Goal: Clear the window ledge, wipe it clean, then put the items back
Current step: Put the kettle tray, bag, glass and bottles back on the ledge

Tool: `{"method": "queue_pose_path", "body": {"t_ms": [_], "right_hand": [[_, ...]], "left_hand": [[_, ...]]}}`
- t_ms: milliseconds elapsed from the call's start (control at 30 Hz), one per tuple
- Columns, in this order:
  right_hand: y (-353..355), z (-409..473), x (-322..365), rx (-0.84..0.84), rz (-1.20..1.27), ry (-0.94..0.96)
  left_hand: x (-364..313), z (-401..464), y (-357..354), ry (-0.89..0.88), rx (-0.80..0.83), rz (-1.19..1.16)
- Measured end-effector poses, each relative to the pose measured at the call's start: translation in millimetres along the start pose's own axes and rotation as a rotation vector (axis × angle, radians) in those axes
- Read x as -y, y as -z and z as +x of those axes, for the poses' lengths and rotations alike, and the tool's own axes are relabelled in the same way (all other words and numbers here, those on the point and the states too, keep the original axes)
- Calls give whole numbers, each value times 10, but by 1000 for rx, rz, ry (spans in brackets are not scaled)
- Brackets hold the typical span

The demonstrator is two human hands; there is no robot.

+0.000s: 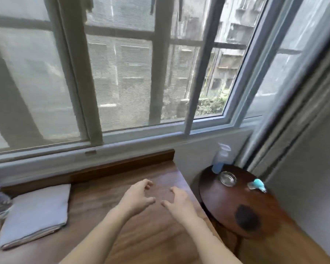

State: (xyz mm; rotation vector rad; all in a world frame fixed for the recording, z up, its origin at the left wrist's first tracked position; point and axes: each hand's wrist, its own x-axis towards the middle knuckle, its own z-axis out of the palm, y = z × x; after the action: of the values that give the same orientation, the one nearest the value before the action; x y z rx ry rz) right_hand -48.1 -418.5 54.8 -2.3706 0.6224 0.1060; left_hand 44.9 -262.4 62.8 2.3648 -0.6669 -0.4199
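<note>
Two bare forearms come up from the bottom edge, without sleeves, watch, bracelet or gloves, and each ends in a bare hand, the left hand (136, 197) and the right hand (176, 201), with no rings and short nails.
</note>
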Motion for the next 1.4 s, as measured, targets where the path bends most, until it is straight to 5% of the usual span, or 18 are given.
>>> {"method": "queue_pose_path", "body": {"t_ms": [300,600,1000,1400], "right_hand": [[898,-98,-1225,-159,25,-193],[1326,-56,-1976,-338,137,-411],[1853,731,-3141,-366,222,-563],[2163,2182,-4642,-275,257,-666]], "left_hand": [[-1256,504,-1019,-150,152,-16],[-1797,1085,-1657,-228,282,6],[-2349,2041,-2760,-95,349,-30],[-2559,3482,-4134,216,313,28]]}}
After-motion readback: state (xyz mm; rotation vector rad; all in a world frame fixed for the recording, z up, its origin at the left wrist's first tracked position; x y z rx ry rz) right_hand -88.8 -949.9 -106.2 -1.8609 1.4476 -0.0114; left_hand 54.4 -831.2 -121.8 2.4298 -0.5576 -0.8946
